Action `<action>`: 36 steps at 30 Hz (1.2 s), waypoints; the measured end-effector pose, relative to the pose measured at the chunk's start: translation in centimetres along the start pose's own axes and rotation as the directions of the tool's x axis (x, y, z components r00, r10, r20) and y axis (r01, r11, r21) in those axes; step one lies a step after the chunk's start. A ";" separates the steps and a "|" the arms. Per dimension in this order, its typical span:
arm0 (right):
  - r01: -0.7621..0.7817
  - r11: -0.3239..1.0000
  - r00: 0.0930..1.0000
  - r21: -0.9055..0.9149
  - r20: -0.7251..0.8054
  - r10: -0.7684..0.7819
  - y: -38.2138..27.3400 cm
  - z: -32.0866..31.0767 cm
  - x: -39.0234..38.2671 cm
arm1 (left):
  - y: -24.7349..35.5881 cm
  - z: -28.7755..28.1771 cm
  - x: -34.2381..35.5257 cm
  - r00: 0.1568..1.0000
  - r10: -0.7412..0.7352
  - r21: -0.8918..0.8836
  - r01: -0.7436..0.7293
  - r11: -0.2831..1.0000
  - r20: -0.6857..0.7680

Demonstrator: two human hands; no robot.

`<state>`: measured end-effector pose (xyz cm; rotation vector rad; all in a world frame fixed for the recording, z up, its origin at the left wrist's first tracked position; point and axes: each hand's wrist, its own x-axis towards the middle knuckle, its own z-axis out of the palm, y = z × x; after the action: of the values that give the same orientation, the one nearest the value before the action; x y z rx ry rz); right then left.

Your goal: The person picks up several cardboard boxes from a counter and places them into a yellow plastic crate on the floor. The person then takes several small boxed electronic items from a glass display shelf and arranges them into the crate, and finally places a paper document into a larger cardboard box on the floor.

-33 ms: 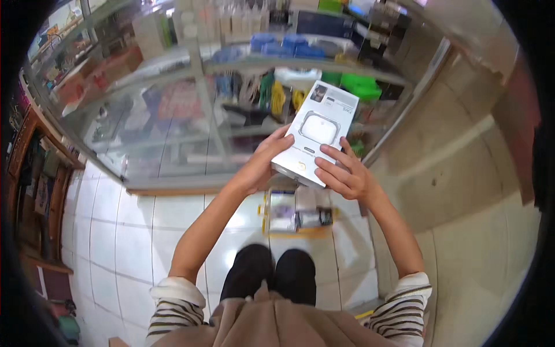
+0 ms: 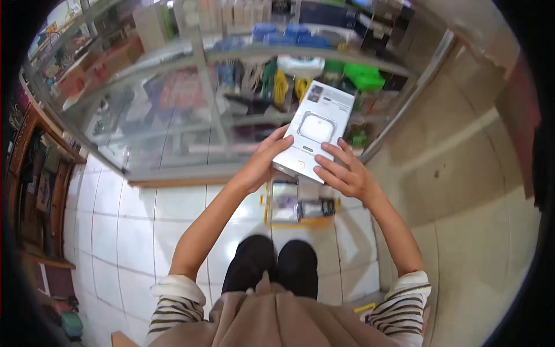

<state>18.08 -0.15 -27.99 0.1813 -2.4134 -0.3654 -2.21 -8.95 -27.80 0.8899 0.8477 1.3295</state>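
Observation:
A white retail box (image 2: pixel 324 110), printed with a picture of a rounded white case, is held tilted in front of me above the floor. My left hand (image 2: pixel 267 159) grips its left edge, with the thumb on the printed face and the other fingers mostly hidden underneath. On the lower right side, my right hand (image 2: pixel 347 173) holds the box too, several fingers resting spread across its face and edge. Below the box, partly covered by it, a yellow-edged basket (image 2: pixel 306 224) with packaged items stands on the floor.
A glass display case (image 2: pixel 162 173) stands ahead, its shelves holding blue packs (image 2: pixel 289 33), a green item (image 2: pixel 364 76) and coiled yellow cables (image 2: pixel 280 87). Wooden shelving (image 2: pixel 43 168) is at the left. A pale wall (image 2: pixel 462 231) rises at the right, and white tiles (image 2: pixel 136 237) cover the floor.
The box has shifted very slightly left within the view, still in both hands. The basket and my legs appear a little higher as the view tilts slightly.

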 end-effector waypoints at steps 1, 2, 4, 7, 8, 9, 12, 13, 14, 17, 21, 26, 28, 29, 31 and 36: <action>-0.084 0.996 0.994 0.041 0.073 0.081 -1.8 0.5 -0.9 | -2.0 -0.8 -1.2 0.998 -0.033 -0.033 0.031 0.999 -0.048; -0.197 0.977 0.978 0.082 0.083 0.190 -3.5 1.7 -2.0 | -4.4 -2.0 -2.0 0.993 -0.028 -0.011 0.027 1.000 -0.113; -0.482 0.847 0.876 0.223 0.142 0.461 -7.3 5.0 -4.4 | -9.9 -4.2 -3.3 0.969 -0.059 -0.020 0.055 0.998 -0.242; -0.711 0.624 0.703 0.324 0.290 0.649 -11.9 9.9 -7.2 | -18.3 -7.4 -4.2 0.929 0.055 0.193 0.018 0.981 -0.365; -0.799 0.467 0.593 0.378 0.377 0.711 -13.0 11.4 -8.0 | -20.7 -8.2 -4.3 0.924 0.036 0.213 0.050 0.976 -0.380; -0.804 0.466 0.589 0.371 0.378 0.715 -13.6 12.8 -9.2 | -22.8 -8.6 -4.0 0.922 0.012 0.230 0.084 0.969 -0.386; -0.814 0.568 0.566 0.121 0.380 0.731 -14.7 15.8 -11.3 | -27.3 -10.0 -3.5 0.916 -0.028 0.227 0.128 0.965 -0.400; -0.814 0.568 0.565 0.121 0.386 0.729 -14.9 16.3 -11.5 | -28.7 -10.5 -3.3 0.916 -0.006 0.269 0.124 0.955 -0.400; -0.805 0.590 0.564 0.057 0.379 0.733 -15.1 16.8 -11.6 | -29.9 -11.2 -3.0 0.920 -0.032 0.238 0.134 0.962 -0.390; -0.774 0.632 0.585 -0.030 0.348 0.733 -15.1 17.9 -12.9 | -32.0 -11.2 -2.5 0.914 0.141 0.449 0.050 0.892 -0.381; -0.758 0.648 0.581 -0.070 0.379 0.721 -15.0 18.4 -12.6 | -32.2 -10.7 -2.1 0.899 0.260 0.677 0.053 0.734 -0.353; -0.752 0.647 0.554 -0.125 0.412 0.723 -15.2 19.0 -12.8 | -32.5 -9.9 -1.8 0.833 0.335 0.846 0.260 0.466 -0.441; -0.770 0.628 0.541 -0.113 0.406 0.736 -15.1 19.1 -12.7 | -32.8 -10.3 -1.6 0.836 0.319 0.837 0.265 0.479 -0.447; -0.769 0.630 0.545 -0.112 0.401 0.736 -15.1 18.9 -12.7 | -32.9 -10.5 -1.7 0.838 0.298 0.825 0.273 0.495 -0.456; -0.771 0.629 0.545 -0.095 0.411 0.730 -13.8 18.4 -12.1 | -32.8 -10.6 -1.9 0.837 0.276 0.822 0.307 0.480 -0.473; -0.709 0.705 0.686 -0.037 0.200 0.700 -5.7 11.7 -7.3 | -25.6 -9.6 -0.7 0.884 0.333 0.905 0.193 0.379 -0.328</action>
<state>16.23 -1.42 -42.69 -0.8037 -2.4632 0.0401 0.09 -9.98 -55.01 1.5115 2.1189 1.0656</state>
